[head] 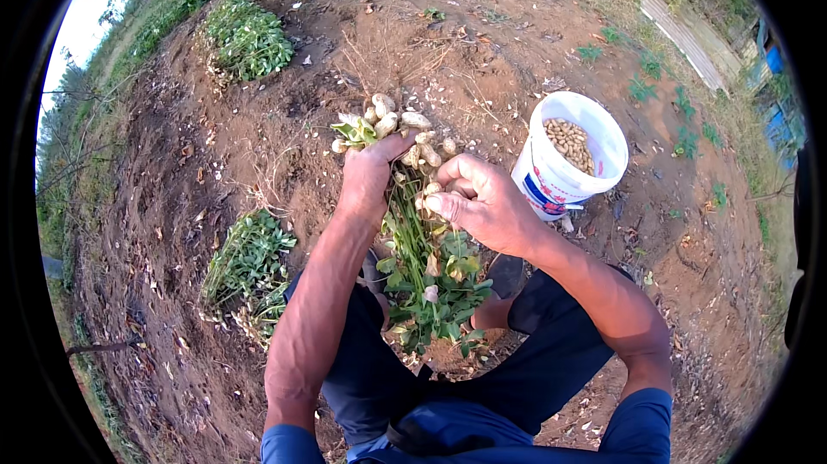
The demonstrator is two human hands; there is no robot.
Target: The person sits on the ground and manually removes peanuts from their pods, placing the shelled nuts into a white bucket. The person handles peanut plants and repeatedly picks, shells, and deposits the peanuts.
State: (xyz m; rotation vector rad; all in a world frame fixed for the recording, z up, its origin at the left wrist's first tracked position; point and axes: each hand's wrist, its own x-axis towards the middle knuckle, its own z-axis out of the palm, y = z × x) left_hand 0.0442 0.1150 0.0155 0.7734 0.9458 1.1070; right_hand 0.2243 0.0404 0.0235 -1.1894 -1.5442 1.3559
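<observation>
A peanut plant [413, 231] hangs leaves-down between my knees, its pods upward. My left hand [371, 173] grips the stems just below a cluster of pale peanut pods [386, 116]. On the right side of the bunch, my right hand [481, 202] pinches a peanut pod [431, 190] between thumb and fingers. Whether that pod is still attached to the plant cannot be told. To the right stands a white plastic bucket [546, 167], tilted in view, bearing printed writing, with loose picked peanuts [570, 144] in its bottom.
Piles of peanut plants lie on the bare soil, one at upper left [249, 41] and another by my left knee [249, 263]. Dry stalks [400, 70] spread ahead. Corrugated sheets [681, 37] lie at the upper right. My shoe [505, 273] is near the bucket.
</observation>
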